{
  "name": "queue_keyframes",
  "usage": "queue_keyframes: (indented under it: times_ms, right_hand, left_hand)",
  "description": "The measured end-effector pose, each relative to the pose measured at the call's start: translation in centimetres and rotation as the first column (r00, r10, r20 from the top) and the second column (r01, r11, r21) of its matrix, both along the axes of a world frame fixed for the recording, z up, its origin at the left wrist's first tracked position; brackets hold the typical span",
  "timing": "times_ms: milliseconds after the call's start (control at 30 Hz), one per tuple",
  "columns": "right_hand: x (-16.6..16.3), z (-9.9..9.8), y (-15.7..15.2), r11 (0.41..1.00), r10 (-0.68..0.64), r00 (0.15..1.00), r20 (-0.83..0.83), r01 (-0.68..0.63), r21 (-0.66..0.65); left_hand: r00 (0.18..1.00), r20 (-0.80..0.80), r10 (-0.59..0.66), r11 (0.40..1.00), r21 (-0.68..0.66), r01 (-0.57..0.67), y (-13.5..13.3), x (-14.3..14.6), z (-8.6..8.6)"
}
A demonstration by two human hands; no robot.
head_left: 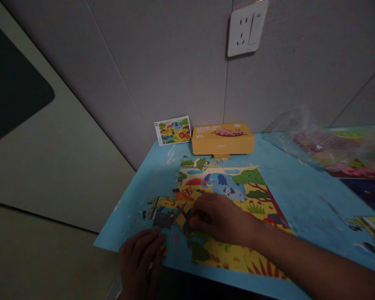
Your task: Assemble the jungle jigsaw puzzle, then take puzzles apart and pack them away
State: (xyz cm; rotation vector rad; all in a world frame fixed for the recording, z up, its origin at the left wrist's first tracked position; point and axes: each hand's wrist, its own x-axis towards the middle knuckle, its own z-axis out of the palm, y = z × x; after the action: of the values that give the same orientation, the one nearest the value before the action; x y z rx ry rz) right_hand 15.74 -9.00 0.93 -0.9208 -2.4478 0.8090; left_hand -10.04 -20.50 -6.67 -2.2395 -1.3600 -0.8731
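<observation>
A partly joined jigsaw puzzle [256,204] with elephants, a tree and other animals lies on the blue table. My right hand [217,216] reaches across it, its fingers curled in a pinch on a puzzle piece [185,218] with a dark figure, at the joined section's left side. That piece sits tilted, and the fingers partly hide it. At the table's front left edge, my left hand [140,256] rests with fingers stretched and slightly apart. Its fingertips are close to a grey animal piece [164,219], and a small colourful piece [163,251] shows beside them.
Behind the puzzle stand an orange puzzle box [223,143] and a picture card [174,131] leaning on the wall. Loose pieces [193,163] lie before the box. Crumpled clear plastic [318,141] covers the back right. The table's left edge [118,204] is near a pale panel.
</observation>
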Motion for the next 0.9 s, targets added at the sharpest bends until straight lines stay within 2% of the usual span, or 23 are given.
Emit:
queue_keyframes:
  times_ms: [167,267,433,500,567,600,633,700,733,767,800,833,900]
  right_hand:
    - [0.2,0.2,-0.1,0.996,0.079,0.997,0.001,-0.079,0.038]
    - [0.3,0.1,-0.1,0.995,0.095,0.995,-0.002,-0.095,0.029]
    - [0.1,-0.3,0.2,0.999,0.035,0.999,-0.006,-0.035,0.034]
    - [0.0,-0.5,0.4,0.998,0.013,1.000,-0.008,-0.012,0.067]
    - [-0.1,-0.6,0.6,0.995,-0.005,1.000,-0.023,0.007,0.095]
    - [-0.1,-0.7,0.7,0.995,-0.015,0.999,-0.036,0.018,0.101]
    - [0.0,-0.8,0.8,0.994,-0.030,0.998,-0.051,0.035,0.102]
    - [0.2,-1.0,1.0,0.991,-0.076,0.994,-0.075,0.084,0.103]
    - [0.3,-1.1,1.1,0.988,-0.108,0.991,-0.085,0.117,0.105]
    - [0.5,-1.1,1.3,0.982,-0.144,0.985,-0.094,0.154,0.108]
    - [0.7,-1.2,1.4,0.975,-0.180,0.979,-0.100,0.191,0.111]
    - [0.8,-1.3,1.6,0.968,-0.213,0.972,-0.103,0.224,0.111]
    - [1.2,-1.5,2.1,0.952,-0.277,0.955,-0.106,0.288,0.102]
  left_hand:
    - [0.998,0.058,0.027,1.000,-0.011,-0.026,-0.1,0.6,-0.1]
    - [0.995,0.082,0.050,0.998,-0.027,-0.048,-0.2,0.8,0.4]
    - [0.989,0.142,0.033,0.995,-0.094,-0.020,0.8,0.3,3.4]
    - [0.971,0.222,0.084,0.973,-0.227,-0.032,2.1,0.5,5.2]
    - [0.963,0.249,0.107,0.920,-0.393,-0.001,4.3,1.2,7.1]
    - [0.966,0.247,0.080,0.867,-0.496,0.056,5.7,1.7,8.1]
    - [0.966,0.258,0.031,0.803,-0.582,0.129,7.3,2.2,9.0]
    - [0.954,0.283,-0.101,0.624,-0.729,0.282,11.1,2.9,10.3]
    - [0.938,0.299,-0.177,0.544,-0.764,0.346,13.1,3.0,10.7]
    - [0.916,0.333,-0.224,0.498,-0.769,0.402,15.0,2.8,10.8]
    - [0.890,0.386,-0.244,0.475,-0.752,0.457,16.8,2.5,10.8]
    - [0.855,0.466,-0.228,0.485,-0.707,0.515,18.3,1.9,10.6]
    - [0.791,0.595,-0.140,0.600,-0.585,0.546,20.5,0.4,9.7]
